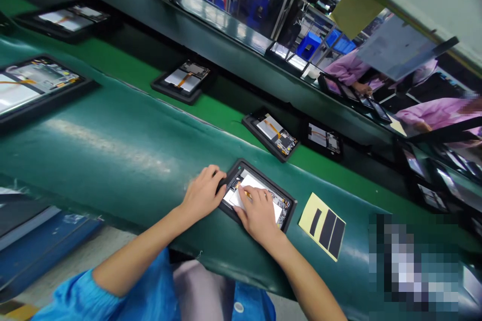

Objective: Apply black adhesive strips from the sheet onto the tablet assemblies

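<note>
An opened tablet [280, 193] with bare circuit boards lies in a black tray [241, 164] on the green work surface before me. My left hand [203, 193] grips the tray's left end, fingers and thumb round its edge. Over the tablet's middle, my right hand [259, 210] rests with bent fingers apart, the tips touching the white battery [254, 180] beside a bit of orange ribbon cable. The palm hides part of the inside. To the right lies a yellow backing sheet [320, 218] bearing several black adhesive strips.
Behind runs a green conveyor belt [222, 120] carrying more opened tablets in black trays, such as one tray [271, 133] just beyond mine. Another opened tablet [41, 80] lies at the left. Across the line, people in pink sleeves [440, 113] work beside racked tablets.
</note>
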`<state>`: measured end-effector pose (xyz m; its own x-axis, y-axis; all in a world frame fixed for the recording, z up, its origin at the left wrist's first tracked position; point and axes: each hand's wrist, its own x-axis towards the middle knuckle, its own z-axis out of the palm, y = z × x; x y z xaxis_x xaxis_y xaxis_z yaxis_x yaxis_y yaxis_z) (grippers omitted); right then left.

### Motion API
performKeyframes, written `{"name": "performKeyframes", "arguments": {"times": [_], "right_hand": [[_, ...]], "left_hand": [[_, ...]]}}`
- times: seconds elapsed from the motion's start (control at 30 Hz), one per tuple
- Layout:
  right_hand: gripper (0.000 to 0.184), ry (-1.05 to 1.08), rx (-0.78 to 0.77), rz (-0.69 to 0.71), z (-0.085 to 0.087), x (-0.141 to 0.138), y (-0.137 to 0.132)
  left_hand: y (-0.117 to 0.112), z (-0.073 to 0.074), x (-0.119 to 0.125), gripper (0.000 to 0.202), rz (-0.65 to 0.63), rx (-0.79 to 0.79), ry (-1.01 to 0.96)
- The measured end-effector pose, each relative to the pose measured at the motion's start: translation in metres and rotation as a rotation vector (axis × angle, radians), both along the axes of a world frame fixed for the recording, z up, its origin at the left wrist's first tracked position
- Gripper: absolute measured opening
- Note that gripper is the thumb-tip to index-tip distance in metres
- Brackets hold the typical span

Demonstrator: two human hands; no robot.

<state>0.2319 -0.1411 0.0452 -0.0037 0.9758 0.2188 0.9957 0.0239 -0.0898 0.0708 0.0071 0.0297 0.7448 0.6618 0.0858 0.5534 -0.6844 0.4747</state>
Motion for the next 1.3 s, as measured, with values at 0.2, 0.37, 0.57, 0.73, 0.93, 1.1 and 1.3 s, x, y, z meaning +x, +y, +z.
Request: {"name": "performKeyframes", "arguments": {"times": [0.2,0.37,0.57,0.73,0.93,1.1,1.3], "right_hand": [[0.043,-0.060,-0.034,-0.014,-0.006,-0.003,-0.008],[0.040,-0.074,-0.034,-0.002,-0.007,-0.004,-0.020],[0.043,-0.077,-0.051,0.003,-0.007,-0.004,-0.017],[0.042,-0.086,-0.035,0.010,-0.007,-0.005,-0.016],[0.043,-0.074,-0.056,0.003,-0.009,-0.006,-0.017],[0.043,-0.071,-0.065,0.013,-0.009,-0.006,-0.018],[0.043,-0.067,-0.071,0.046,-0.006,-0.005,-0.016]], "left_hand": [[-0.015,-0.001,0.000,0.027,-0.078,-0.076,0.091],[-0.027,0.009,-0.002,0.016,0.004,-0.102,0.141],[-0.024,0.015,0.023,0.016,0.017,-0.091,0.175],[-0.017,0.015,0.019,0.014,-0.022,-0.072,0.170],[-0.020,0.007,-0.009,0.031,-0.173,0.034,0.019],[-0.029,0.004,-0.019,0.046,-0.337,0.145,0.033],[-0.031,0.003,-0.020,0.046,-0.352,0.201,0.115]]}}
